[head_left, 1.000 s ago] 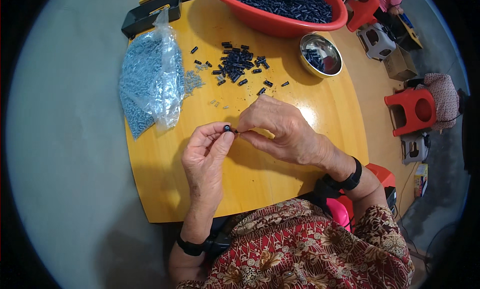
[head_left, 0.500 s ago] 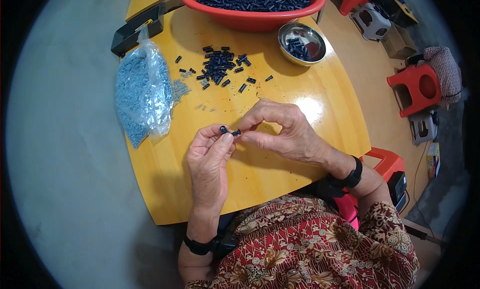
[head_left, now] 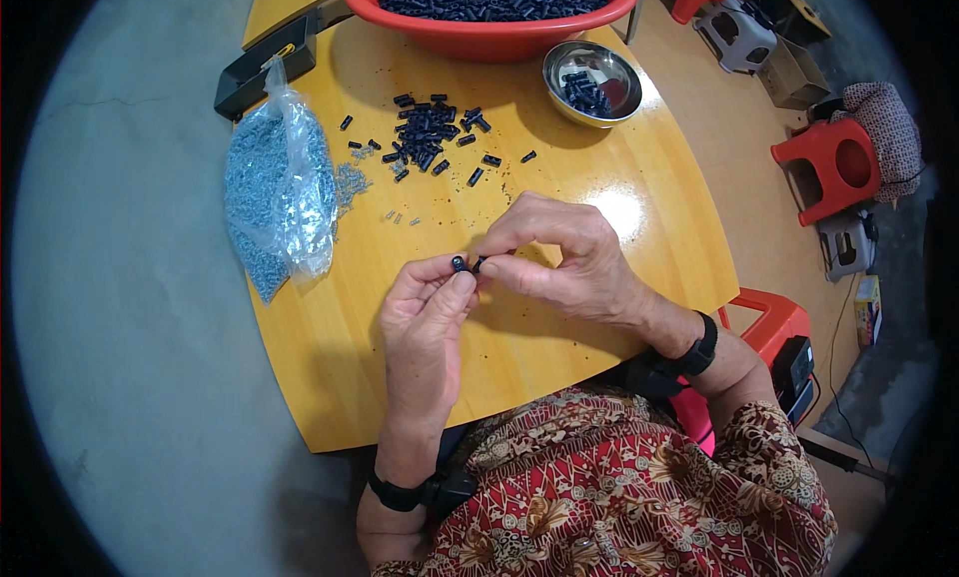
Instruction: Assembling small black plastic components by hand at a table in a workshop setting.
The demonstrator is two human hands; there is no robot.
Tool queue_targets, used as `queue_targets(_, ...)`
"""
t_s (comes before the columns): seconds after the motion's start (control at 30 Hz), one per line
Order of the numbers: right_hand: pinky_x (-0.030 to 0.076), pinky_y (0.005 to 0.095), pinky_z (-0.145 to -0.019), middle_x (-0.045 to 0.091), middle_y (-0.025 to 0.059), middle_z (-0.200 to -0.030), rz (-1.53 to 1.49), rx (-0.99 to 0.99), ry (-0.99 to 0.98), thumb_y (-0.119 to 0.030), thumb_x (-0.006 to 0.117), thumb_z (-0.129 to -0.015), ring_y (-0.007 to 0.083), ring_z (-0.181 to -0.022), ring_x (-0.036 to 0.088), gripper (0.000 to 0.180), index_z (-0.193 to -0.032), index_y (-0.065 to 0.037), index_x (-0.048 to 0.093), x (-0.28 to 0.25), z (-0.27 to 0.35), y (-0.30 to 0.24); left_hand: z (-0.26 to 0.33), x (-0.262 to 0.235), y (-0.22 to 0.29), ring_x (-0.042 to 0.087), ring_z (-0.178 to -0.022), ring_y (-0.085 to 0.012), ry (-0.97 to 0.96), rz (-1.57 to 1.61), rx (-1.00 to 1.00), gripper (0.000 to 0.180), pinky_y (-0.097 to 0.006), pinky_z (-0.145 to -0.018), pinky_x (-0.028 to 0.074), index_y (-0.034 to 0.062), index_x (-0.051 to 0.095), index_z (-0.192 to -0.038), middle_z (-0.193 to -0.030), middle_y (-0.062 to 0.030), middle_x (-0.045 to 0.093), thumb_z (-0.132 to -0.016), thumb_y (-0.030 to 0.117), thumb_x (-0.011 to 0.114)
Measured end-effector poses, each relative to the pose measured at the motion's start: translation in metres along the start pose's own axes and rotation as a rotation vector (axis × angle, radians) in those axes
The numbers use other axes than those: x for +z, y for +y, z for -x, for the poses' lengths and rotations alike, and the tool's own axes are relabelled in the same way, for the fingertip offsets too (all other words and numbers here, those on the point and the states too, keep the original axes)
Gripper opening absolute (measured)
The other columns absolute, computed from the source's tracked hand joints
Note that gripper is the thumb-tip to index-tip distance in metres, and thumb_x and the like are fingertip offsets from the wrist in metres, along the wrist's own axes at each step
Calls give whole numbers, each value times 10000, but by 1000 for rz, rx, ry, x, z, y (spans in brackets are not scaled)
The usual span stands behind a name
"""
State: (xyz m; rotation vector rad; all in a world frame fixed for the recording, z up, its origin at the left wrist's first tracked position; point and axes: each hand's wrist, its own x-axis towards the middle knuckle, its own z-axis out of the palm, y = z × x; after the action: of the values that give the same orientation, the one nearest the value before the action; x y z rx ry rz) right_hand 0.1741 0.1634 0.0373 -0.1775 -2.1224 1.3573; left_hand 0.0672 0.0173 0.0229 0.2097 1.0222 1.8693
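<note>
Both hands are meeting over the yellow wooden table; the left hand is pinching a small black cylindrical part at its fingertips; the right hand is closing on that part's other end; a loose pile of black parts is lying beyond, a clear bag of blue-grey pieces beside it.
</note>
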Motion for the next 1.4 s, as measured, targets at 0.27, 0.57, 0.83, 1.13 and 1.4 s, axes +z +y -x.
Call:
queue_targets(0.27, 520, 314, -694, 675, 82, -788, 32, 2, 80, -33, 701, -788, 201, -754, 663, 65, -844, -6, 683, -4, -1, -4, 1, 3, 0, 660, -917, -154, 11, -222, 152, 161, -269, -853, 508, -37, 629, -1066, -989, -115, 692, -921, 32, 630)
queue_targets(0.57, 521, 321, -694, 673, 87, -804, 18, -13, 71, -36, 708, -789, 210, -766, 659, 76, -850, 0, 682, -2, 0, -3, 4, 4, -1, 652, -899, -127, 6, -296, 151, 161, -241, -841, 504, -41, 632, -1067, -975, -98, 691, -915, 12, 630)
queue_targets(0.83, 514, 325, -680, 662, 80, -794, 13, -26, 50, -22, 703, -788, 210, -761, 650, 65, -845, -1, 677, -2, 0, -2, 4, 3, -2, 654, -890, -127, 22, -335, 160, 161, -240, -828, 515, -55, 638, -1055, -969, -92, 687, -901, -8, 642)
queue_targets(1.13, 508, 334, -664, 648, 71, -779, 159, -200, 6, -35, 721, -777, 229, -742, 635, 85, -846, -29, 671, -5, -2, 2, 4, 2, -4, 650, -894, -118, 24, -356, 145, 162, -236, -834, 514, -61, 640, -1055, -970, -86, 685, -899, -17, 638)
queue_targets(1.4, 497, 358, -680, 628, 86, -789, 251, -223, -32, -57, 732, -765, 261, -745, 617, 178, -924, -28, 656, 3, 17, 13, 5, -6, -14, 623, -898, -93, 19, -326, 52, 163, -219, -837, 491, -48, 650, -1059, -977, -61, 677, -902, -6, 633)
